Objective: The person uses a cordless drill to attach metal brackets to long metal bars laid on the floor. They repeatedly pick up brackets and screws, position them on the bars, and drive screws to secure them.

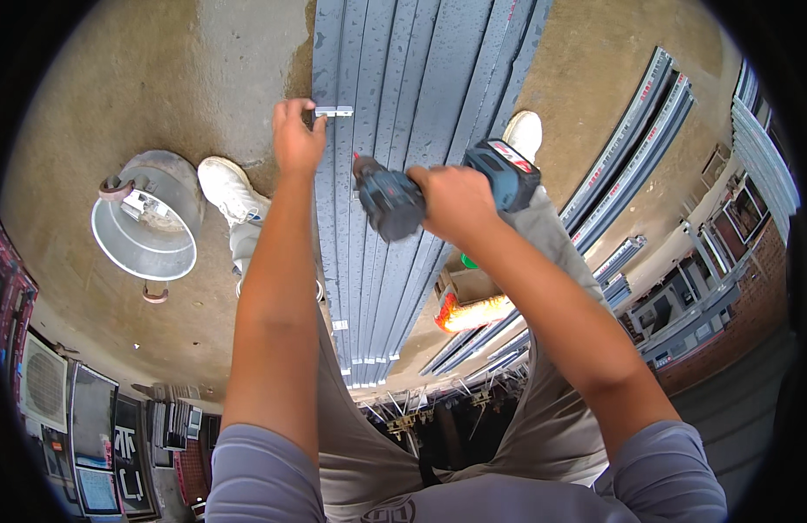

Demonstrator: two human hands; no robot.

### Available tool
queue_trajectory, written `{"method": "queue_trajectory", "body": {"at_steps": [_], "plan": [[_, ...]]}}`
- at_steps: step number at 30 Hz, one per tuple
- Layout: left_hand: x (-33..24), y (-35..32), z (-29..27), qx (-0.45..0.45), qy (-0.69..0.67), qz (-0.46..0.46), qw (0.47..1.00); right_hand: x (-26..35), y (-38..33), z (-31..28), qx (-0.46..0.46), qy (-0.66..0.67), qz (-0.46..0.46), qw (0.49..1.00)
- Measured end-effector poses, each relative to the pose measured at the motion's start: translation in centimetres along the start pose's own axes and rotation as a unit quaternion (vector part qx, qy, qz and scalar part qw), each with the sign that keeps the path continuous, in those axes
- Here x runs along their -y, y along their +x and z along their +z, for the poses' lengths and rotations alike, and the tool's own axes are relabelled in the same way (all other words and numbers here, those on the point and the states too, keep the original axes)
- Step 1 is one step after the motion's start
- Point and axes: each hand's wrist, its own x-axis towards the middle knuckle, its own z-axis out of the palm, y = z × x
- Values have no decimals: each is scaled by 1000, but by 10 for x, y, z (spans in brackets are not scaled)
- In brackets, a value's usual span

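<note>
A small flat metal bracket (334,111), pale and rectangular, lies across the edge of a stack of long grey metal rails (403,131) in the upper middle of the frame; the rails are ribbed, dull and speckled, and run from the top edge down to the centre. The left hand (294,135) pinches the bracket's left end, its grip closed on it between thumb and fingertips. Just right of it, the right hand (456,200) is wrapped tight around a dark blue cordless drill (421,196), whose red-tipped nose points left toward the rails. Two white shoes (231,189) stand on the rough concrete floor (159,70) on either side of the stack. At the left sits a round galvanised metal bucket (151,222), tilted, with bits of hardware showing inside. More rails (634,157) lie at the upper right.
</note>
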Motion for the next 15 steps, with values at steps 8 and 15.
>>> {"method": "queue_trajectory", "body": {"at_steps": [8,15], "plan": [[-28,-7,21,115,-193,-420,879,-11,-75,-42,-58,116,95,987],[-51,8,44,112,-221,-506,826,-35,-53,-38,-128,344,154,918]]}}
